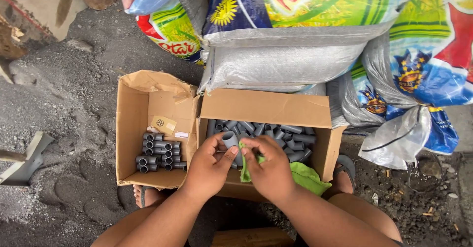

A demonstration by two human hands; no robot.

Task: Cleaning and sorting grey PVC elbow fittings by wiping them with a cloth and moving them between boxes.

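Note:
My left hand (209,168) holds a grey plastic pipe fitting (230,139) over the right cardboard box (266,110). My right hand (268,165) presses a green cloth (305,175) against that fitting. The cloth trails over the box's front edge. Below the hands, the right box is filled with several loose grey fittings (290,137). In the left cardboard box (143,99), more grey fittings (160,152) lie stacked in neat rows near its front.
Stuffed woven sacks (290,35) with colourful prints are piled behind the boxes. Grey sandy ground (64,109) spreads to the left, with a shovel blade (27,161) at the left edge. My sandalled feet (345,168) flank the boxes, and a wooden plank (251,237) lies below.

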